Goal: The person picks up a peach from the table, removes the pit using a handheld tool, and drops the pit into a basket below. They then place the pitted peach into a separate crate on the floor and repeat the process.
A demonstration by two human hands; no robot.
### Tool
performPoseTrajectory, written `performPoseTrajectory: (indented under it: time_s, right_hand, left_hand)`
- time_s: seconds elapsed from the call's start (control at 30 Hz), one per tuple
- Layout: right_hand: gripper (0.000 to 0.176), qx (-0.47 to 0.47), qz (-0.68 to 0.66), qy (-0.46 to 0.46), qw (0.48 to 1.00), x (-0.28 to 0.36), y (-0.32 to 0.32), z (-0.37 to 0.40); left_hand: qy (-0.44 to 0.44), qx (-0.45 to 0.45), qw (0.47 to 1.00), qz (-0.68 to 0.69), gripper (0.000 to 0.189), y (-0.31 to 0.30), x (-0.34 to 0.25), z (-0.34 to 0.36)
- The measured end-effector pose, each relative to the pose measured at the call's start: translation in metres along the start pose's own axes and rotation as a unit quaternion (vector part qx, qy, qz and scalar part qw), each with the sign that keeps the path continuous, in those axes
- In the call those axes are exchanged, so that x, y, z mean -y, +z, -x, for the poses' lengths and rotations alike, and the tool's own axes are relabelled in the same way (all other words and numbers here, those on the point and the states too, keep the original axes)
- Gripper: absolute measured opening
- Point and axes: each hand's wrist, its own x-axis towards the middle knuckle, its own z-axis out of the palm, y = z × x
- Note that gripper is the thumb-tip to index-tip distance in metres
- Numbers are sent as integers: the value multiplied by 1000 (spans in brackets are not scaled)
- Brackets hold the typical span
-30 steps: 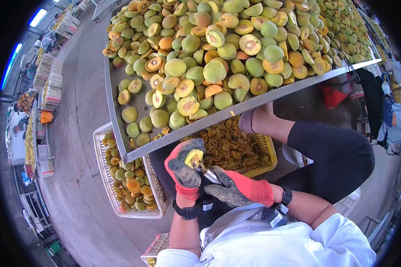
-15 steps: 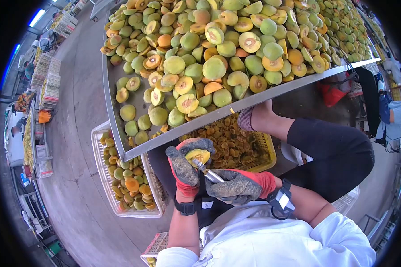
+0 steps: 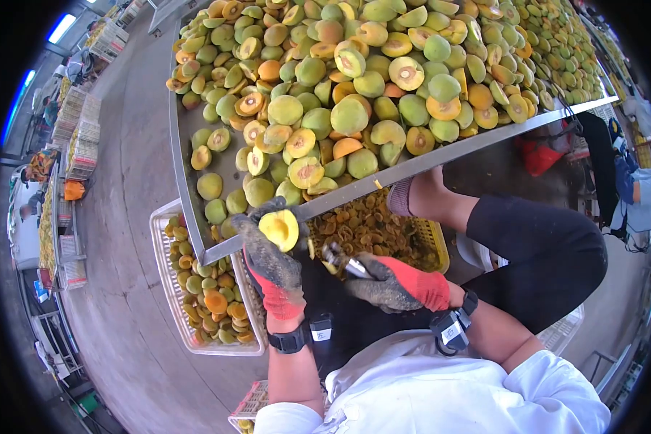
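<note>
My left hand [image 3: 276,269], in a grey-and-red work glove, grips a peach half [image 3: 279,230] near the table's front edge. Its cut yellow face is up, with a smooth hollow in the middle and no stone. My right hand [image 3: 394,284], gloved alike, is closed round a metal pitting tool [image 3: 356,268] whose blurred tip points left. A gap separates the tool from the fruit. A small yellow scrap [image 3: 311,248] shows between the hands. Many halved peaches [image 3: 349,116] are heaped on the metal-edged table [image 3: 412,160] just beyond, several with stones still in.
A white crate [image 3: 217,348] of peach halves stands left of my legs. Under the table, a yellow basket [image 3: 435,249] contains brown stones and scraps. My bent leg [image 3: 535,249] is on the right. Stacked crates [image 3: 79,137] and other people are far left.
The left hand has moved up and left with the peach half, away from the tool. The fruit's centre now shows a bare hollow. The right hand has shifted slightly right, still holding the tool.
</note>
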Motion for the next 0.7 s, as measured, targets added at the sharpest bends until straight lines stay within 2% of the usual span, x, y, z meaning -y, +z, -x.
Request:
performPoseTrajectory:
  time_s: [0.03,0.07,0.1,0.13,0.2,0.23,0.27,0.33,0.37,0.4,0.47,0.5,0.57,0.6,0.67,0.7]
  right_hand:
    - [28,-28,-64,-11,998,2,2,-2]
    - [31,-58,-128,-22,990,3,2,-2]
    - [42,20,-297,-89,951,-39,-8,-14]
    - [42,17,-299,-91,950,-45,-7,-19]
    - [42,-15,-379,-168,910,-47,-4,-26]
    - [35,-81,-298,-144,940,-32,-1,-22]
    - [35,-86,-298,-143,940,-27,-2,-19]
    - [31,-130,-331,-111,928,-16,-3,-13]
    - [29,-149,-226,-115,956,-3,-5,-5]
    - [29,-150,-226,-115,956,4,-5,-2]
    - [27,-202,-194,-86,956,13,-3,-2]
    - [27,-197,-195,-87,957,13,-2,-3]
    - [25,-230,-92,-89,965,8,-2,-6]
    - [25,-227,-94,-91,965,3,-1,-9]
    - [22,-208,-52,-158,964,-17,2,-16]
    - [23,-217,20,-239,946,-31,4,-20]
  left_hand:
    - [1,-1,1000,-1,53,-1,2,0]
    - [157,23,971,-180,46,0,7,2]
    - [303,48,886,-349,39,3,13,5]
    - [178,81,972,-132,33,17,7,19]
    - [155,87,962,-207,37,27,13,35]
    - [162,124,960,-192,32,19,23,30]
    - [159,128,960,-190,32,12,29,32]
    - [29,138,953,-267,38,11,28,38]
    - [-17,146,953,-266,34,8,24,37]
    - [-17,146,953,-266,34,7,19,37]
    - [-155,128,970,-138,34,5,8,38]
    - [-147,113,972,-145,38,2,9,37]
    - [-140,111,975,-128,37,-3,6,38]
    - [-138,112,978,-109,38,-5,4,38]
    - [-150,107,980,-70,40,-6,4,39]
    - [-163,102,981,-27,42,-5,5,40]
